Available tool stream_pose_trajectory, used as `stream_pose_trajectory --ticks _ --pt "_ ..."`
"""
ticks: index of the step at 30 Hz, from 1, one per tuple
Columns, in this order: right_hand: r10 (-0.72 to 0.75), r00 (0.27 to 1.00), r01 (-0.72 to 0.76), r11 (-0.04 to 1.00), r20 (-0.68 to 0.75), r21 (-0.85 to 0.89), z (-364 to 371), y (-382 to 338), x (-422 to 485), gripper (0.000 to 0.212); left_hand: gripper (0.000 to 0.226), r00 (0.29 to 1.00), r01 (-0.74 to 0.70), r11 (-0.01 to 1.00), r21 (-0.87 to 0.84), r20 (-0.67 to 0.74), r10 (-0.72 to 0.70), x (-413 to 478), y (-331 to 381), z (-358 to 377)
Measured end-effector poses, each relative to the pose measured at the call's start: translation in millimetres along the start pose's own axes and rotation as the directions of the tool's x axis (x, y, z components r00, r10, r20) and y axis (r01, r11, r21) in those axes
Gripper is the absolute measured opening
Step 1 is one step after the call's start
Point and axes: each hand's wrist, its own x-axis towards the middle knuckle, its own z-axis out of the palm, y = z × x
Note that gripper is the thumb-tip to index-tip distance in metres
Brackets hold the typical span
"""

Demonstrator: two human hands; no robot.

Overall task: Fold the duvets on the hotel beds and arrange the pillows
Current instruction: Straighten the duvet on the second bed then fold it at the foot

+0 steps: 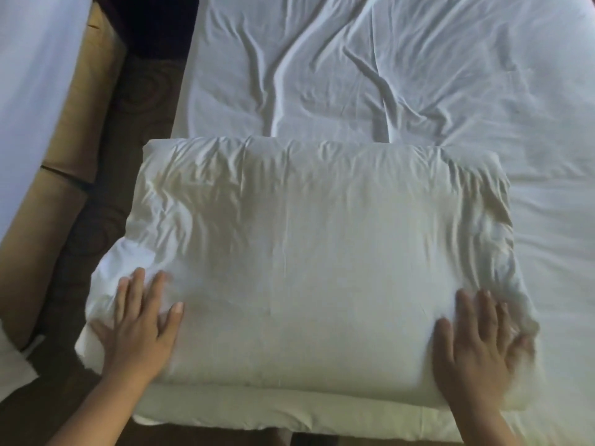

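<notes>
My left hand (138, 320) and right hand (483, 336) lie flat, fingers spread, holding nothing, pressing the folded duvet (306, 252) at the near end of the bed (418, 75). Its left corner overhangs the edge; an uneven push could slide it floorward.

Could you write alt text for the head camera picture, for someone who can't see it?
A left hand and a right hand press flat on a folded white duvet at the near end of a wrinkled sheet. Another bed shows at the left edge, across dark carpet.
</notes>
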Motion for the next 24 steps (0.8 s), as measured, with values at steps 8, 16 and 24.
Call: stream_pose_trajectory --ticks 8,16,24 --pt "0.0 1.0 0.001 0.997 -0.01 0.078 54.8 -2.7 13.8 0.075 0.069 1.0 0.011 0.997 -0.082 0.002 -0.011 17.0 3.9 69.8" --pt "-0.052 0.999 0.052 0.996 -0.003 0.072 8.5 -18.0 11.1 0.069 0.076 0.998 -0.009 0.981 -0.196 -0.063 -0.004 2.0 34.3 22.3" --pt "-0.343 0.933 0.337 0.939 0.113 0.071 -0.4 -144.1 17.7 0.084 0.075 0.916 -0.397 0.918 -0.002 -0.069 0.396 22.1 168.9 4.9"
